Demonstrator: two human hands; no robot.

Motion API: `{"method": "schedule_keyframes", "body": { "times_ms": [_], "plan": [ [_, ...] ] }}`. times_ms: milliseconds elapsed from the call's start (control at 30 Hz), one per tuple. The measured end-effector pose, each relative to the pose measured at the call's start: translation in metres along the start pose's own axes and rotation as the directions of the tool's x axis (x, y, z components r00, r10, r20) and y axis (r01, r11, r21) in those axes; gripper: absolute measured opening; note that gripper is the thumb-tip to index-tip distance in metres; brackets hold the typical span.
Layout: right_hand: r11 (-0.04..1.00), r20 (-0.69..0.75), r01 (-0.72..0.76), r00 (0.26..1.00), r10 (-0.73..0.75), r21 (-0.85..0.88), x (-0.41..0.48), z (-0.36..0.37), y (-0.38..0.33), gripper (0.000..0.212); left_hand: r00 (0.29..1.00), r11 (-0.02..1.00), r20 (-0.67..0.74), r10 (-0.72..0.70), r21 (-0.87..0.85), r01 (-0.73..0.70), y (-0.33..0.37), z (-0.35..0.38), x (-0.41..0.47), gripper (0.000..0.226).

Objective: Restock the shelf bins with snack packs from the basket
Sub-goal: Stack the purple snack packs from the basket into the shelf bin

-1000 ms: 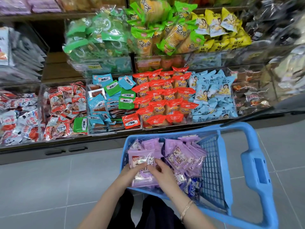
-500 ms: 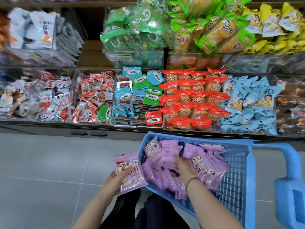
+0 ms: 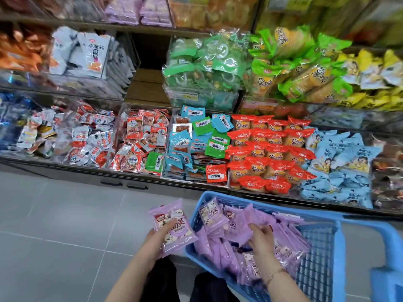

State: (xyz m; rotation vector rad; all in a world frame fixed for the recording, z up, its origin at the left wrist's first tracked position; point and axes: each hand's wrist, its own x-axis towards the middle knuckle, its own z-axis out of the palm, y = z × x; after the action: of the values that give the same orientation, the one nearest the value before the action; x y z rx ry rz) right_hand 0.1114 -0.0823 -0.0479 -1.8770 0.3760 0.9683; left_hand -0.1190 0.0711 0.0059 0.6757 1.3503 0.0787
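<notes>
Nearest in, the left hand (image 3: 156, 243) was clasped round a purple pack (image 3: 174, 227) — thumb across the front, fingers behind. It held the pack clear of the basket (image 3: 316, 269), out over the floor (image 3: 65, 214), probably to keep the picked one apart from the heap. Just beside it, the right hand (image 3: 261, 238) was down inside the basket with its fingers bent into the loose packs (image 3: 231, 219). Whether it had one pinched, I couldn't tell. My read was that one hand collected while the other fed it.

The pack itself was flat and pillow-shaped, in glossy lilac film with crimped ends. It had a red logo patch at the top corner, big dark characters and a pale picture flecked with dark bits. Thin film like that should flex and slide easily.

The basket was well filled, so the restock looked far from done. Further out, the bins (image 3: 266, 153) were heaped with red, blue and green packs, none of them purple. There was a bare gap (image 3: 148, 83) on the middle shelf, and blurred purple bags (image 3: 139, 9) up top — possibly the matching row.
</notes>
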Motion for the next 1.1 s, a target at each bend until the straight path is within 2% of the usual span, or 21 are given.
{"method": "schedule_keyframes", "body": {
  "times_ms": [67,133,233,333,433,467,567,733,800,900,933,1033,1100],
  "plan": [
    [0.968,0.023,0.21,0.978,-0.209,-0.139,-0.032,-0.002,-0.015,0.011,0.999,1.0,0.034,0.02,0.02,-0.021,0.011,-0.002,0.001,0.042],
    [0.892,0.096,0.389,0.921,-0.377,-0.23,-0.068,0.011,-0.029,0.011,0.996,0.999,0.079,0.032,-0.002,-0.032,0.023,-0.008,0.002,0.045],
    [0.811,0.206,0.545,0.836,-0.509,-0.21,-0.121,0.059,-0.042,0.018,0.99,0.999,0.131,0.044,0.016,-0.046,0.047,-0.023,-0.001,0.059],
    [0.764,0.309,0.628,0.763,-0.568,-0.146,-0.166,0.121,-0.044,0.021,0.985,0.998,0.162,0.053,0.012,-0.056,0.071,-0.048,-0.005,0.067],
    [0.727,0.371,0.68,0.703,-0.607,-0.099,-0.2,0.174,-0.044,0.026,0.977,0.996,0.194,0.092,-0.036,-0.087,0.099,-0.084,-0.016,0.041],
    [0.704,0.364,0.707,0.675,-0.641,-0.071,-0.209,0.188,-0.044,0.026,0.971,0.993,0.21,0.111,-0.064,-0.1,0.107,-0.099,-0.017,0.04],
    [0.614,0.322,0.787,0.595,-0.736,-0.053,-0.231,0.224,-0.049,0.019,0.957,0.983,0.225,0.182,-0.072,-0.169,0.13,-0.143,-0.021,0.078],
    [0.549,0.258,0.836,0.534,-0.805,-0.018,-0.246,0.277,-0.065,0.032,0.944,0.967,0.209,0.255,-0.036,-0.253,0.156,-0.193,-0.021,0.075],
    [0.604,0.25,0.796,0.581,-0.775,0.022,-0.249,0.291,-0.073,0.051,0.944,0.963,0.19,0.268,-0.046,-0.265,0.164,-0.206,-0.017,0.076],
    [0.774,0.286,0.633,0.735,-0.615,0.038,-0.243,0.309,-0.084,0.084,0.949,0.968,0.19,0.249,-0.089,-0.236,0.178,-0.216,-0.012,0.086],
    [0.812,0.316,0.583,0.768,-0.556,0.013,-0.241,0.315,-0.088,0.085,0.947,0.968,0.2,0.25,-0.092,-0.235,0.183,-0.218,-0.009,0.089],
    [0.894,0.411,0.447,0.814,-0.41,0.007,-0.233,0.33,-0.102,0.049,0.939,0.967,0.231,0.254,-0.092,-0.239,0.201,-0.219,0.003,0.099],
    [0.924,0.435,0.381,0.827,-0.356,0.031,-0.221,0.338,-0.112,0.039,0.932,0.964,0.247,0.266,-0.084,-0.253,0.218,-0.216,0.011,0.107]
  ]
}}
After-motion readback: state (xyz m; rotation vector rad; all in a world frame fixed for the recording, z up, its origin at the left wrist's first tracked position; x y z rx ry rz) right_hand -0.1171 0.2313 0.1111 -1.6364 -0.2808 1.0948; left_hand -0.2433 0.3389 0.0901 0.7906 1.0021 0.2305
